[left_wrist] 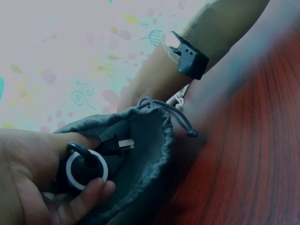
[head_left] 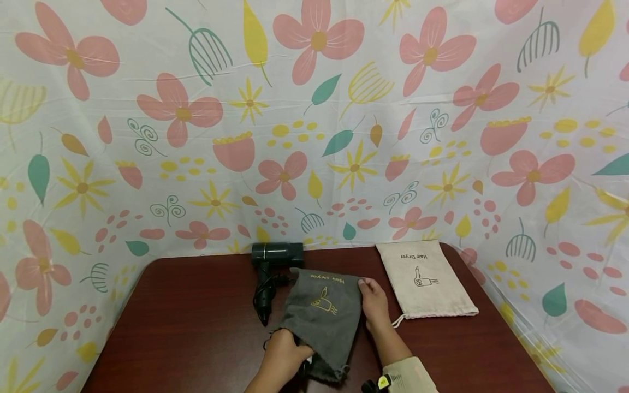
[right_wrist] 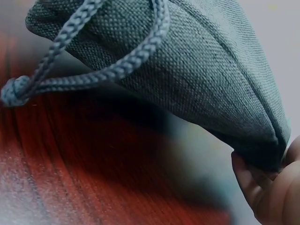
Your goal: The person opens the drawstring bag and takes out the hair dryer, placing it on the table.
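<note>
A grey drawstring pouch, printed "Hair Dryer" in gold, lies at the middle of the table with its mouth toward me. My left hand is at that mouth. In the left wrist view, its fingers grip the handle end of a hair dryer, dark with a white ring and a hanging loop. A two-pin plug sits beside the thumb, inside the opening. The pouch hides the rest of this dryer. My right hand pinches the pouch's far right corner, thumb and fingers on the cloth.
Behind and left of the pouch lies another dark hair dryer, its cord bundled at the handle. A cream drawstring pouch lies flat at the table's right. A floral curtain surrounds the brown table at the back and sides.
</note>
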Motion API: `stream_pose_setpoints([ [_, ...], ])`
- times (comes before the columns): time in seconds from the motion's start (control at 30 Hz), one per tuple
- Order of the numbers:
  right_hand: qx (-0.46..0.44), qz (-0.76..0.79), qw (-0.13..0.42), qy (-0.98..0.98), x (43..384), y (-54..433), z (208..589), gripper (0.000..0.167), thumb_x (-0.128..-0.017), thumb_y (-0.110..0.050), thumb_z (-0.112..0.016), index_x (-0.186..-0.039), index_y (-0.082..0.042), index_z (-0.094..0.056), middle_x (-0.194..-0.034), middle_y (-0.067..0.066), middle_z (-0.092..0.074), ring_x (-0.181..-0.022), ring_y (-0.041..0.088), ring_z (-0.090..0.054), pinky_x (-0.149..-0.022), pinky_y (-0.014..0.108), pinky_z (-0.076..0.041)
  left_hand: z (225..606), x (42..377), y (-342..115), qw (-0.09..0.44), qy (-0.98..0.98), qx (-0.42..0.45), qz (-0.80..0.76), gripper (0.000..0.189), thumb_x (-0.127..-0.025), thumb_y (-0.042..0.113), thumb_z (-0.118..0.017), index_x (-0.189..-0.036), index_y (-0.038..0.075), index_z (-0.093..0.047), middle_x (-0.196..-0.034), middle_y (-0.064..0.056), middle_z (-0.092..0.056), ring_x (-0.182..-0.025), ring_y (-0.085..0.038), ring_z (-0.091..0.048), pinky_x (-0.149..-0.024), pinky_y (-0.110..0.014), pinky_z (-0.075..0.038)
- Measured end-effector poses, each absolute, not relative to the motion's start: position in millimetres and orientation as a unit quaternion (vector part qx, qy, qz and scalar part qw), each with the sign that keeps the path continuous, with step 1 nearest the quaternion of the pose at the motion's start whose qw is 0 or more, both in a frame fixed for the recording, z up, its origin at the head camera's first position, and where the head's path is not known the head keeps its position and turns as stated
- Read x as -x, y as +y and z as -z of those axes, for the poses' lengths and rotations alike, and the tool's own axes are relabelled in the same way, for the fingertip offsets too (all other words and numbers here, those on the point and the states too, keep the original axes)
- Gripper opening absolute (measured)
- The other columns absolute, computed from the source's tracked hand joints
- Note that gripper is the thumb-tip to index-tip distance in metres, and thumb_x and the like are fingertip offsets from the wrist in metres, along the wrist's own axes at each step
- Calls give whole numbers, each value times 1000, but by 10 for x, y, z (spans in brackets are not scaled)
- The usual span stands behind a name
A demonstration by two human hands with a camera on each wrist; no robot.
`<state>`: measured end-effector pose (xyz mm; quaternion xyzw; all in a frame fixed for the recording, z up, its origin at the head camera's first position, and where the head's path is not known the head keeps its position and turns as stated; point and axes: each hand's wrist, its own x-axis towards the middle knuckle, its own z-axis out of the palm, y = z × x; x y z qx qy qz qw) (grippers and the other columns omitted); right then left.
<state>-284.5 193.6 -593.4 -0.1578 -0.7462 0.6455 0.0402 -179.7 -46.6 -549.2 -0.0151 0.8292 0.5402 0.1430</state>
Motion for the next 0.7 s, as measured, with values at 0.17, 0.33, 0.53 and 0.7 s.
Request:
stream_pose_setpoints([
  [0.17, 162, -650, 47, -741, 2862, 1941, 5930, 32, -107, -26, -49, -124, -3, -63, -126, 17, -62, -96, 15, -55, -86, 31, -44, 5500, 1783, -475, 139, 837, 1, -529, 33, -82, 35, -82, -85, 7, -65, -62, 1, -51, -52, -14, -53, -61, -31, -49],
  [0.33, 167, -648, 48, -742, 2880, 1956, 5934, 32, -107, -27, -48, -124, -4, -62, -127, 16, -61, -101, 18, -54, -88, 31, -43, 5489, 1790, -489, 143, 844, 6, -518, 39, -81, 30, -82, -104, 4, -66, -77, -4, -62, -61, -14, -57, -63, -33, -50],
  [0.53, 169, -642, 52, -746, 2911, 1977, 5938, 34, -108, -28, -48, -126, -4, -62, -130, 16, -60, -108, 22, -52, -91, 32, -40, 5460, 1788, -498, 144, 849, 6, -508, 47, -80, 30, -83, -113, 1, -65, -84, -4, -65, -66, -15, -58, -63, -35, -48],
  [0.7, 173, -642, 52, -745, 2927, 1978, 5930, 33, -108, -28, -47, -125, -3, -61, -129, 16, -59, -107, 23, -52, -90, 32, -40, 5454, 1778, -504, 140, 854, -2, -502, 45, -80, 33, -83, -111, 5, -66, -81, -1, -63, -66, -15, -58, -64, -35, -49],
])
